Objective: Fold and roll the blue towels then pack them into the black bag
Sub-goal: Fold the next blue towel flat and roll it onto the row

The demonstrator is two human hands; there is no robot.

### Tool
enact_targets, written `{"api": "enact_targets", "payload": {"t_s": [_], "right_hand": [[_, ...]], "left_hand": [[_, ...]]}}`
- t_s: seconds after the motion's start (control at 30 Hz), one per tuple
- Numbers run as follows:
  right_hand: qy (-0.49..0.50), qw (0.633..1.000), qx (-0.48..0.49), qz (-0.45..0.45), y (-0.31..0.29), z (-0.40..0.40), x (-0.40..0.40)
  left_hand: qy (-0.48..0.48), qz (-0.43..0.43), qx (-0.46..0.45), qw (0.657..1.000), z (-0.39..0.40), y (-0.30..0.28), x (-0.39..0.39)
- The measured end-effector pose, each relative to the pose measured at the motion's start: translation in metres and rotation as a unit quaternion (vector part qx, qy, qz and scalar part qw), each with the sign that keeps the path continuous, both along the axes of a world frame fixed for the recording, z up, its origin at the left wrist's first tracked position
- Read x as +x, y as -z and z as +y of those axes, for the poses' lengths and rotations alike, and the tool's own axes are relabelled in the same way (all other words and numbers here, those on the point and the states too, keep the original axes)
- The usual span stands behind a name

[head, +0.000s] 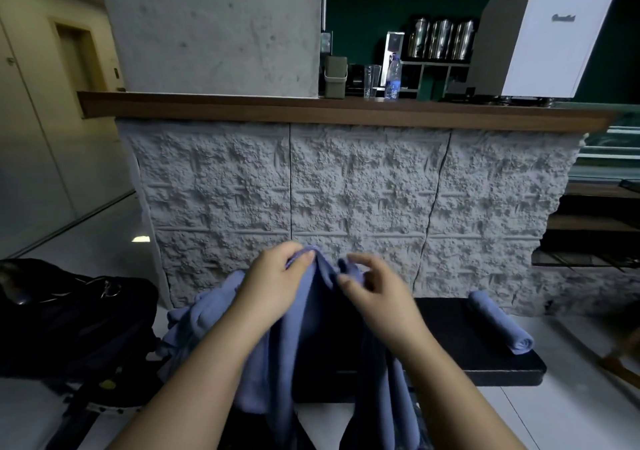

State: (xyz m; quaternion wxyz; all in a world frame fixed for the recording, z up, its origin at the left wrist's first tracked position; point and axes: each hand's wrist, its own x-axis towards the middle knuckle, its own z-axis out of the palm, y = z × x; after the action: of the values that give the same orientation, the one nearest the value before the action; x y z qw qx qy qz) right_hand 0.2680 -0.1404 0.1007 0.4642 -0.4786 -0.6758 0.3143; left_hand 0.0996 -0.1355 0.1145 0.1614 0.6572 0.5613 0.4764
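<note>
A blue towel (308, 339) hangs in front of me, lifted above the black bench (460, 342). My left hand (277, 283) pinches its top edge between thumb and fingers. My right hand (374, 294) is just to the right, its fingers and thumb curled around the neighbouring part of that edge, slightly blurred. More blue towel cloth (194, 325) lies bunched at the bench's left end. A rolled blue towel (498, 321) lies on the right end of the bench. The black bag (69, 314) sits on the floor at the left.
A rough grey stone-faced counter (346, 186) with a wooden top stands right behind the bench. On it are a water bottle (393, 77), a glass, metal canisters and a coffee machine (540, 34). Pale floor tiles surround the bench.
</note>
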Motion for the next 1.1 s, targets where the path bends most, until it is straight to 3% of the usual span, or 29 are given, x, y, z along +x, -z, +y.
{"api": "enact_targets", "payload": {"t_s": [0.1, 0.27, 0.53, 0.73, 0.93, 1.1], "right_hand": [[-0.056, 0.997, 0.010, -0.046, 0.005, -0.005, -0.014], [0.014, 1.000, 0.010, 0.000, 0.004, -0.001, -0.008], [0.021, 0.997, -0.001, 0.078, -0.006, 0.000, 0.008], [0.056, 0.990, 0.016, 0.129, -0.011, 0.002, 0.025], [0.093, 0.993, -0.015, 0.075, -0.001, 0.010, 0.031], [0.071, 0.994, -0.063, 0.054, 0.001, 0.012, 0.023]], "left_hand": [[0.078, 0.008, 0.005, 0.997, -0.007, -0.013, 0.014], [0.080, 0.106, 0.023, 0.991, -0.011, -0.015, 0.012], [-0.002, 0.181, -0.069, 0.981, -0.010, 0.007, -0.001], [0.006, 0.183, -0.174, 0.968, -0.006, 0.024, -0.012], [-0.034, 0.098, -0.023, 0.994, -0.008, 0.026, -0.012], [0.035, 0.063, 0.022, 0.997, -0.014, 0.011, 0.001]]}}
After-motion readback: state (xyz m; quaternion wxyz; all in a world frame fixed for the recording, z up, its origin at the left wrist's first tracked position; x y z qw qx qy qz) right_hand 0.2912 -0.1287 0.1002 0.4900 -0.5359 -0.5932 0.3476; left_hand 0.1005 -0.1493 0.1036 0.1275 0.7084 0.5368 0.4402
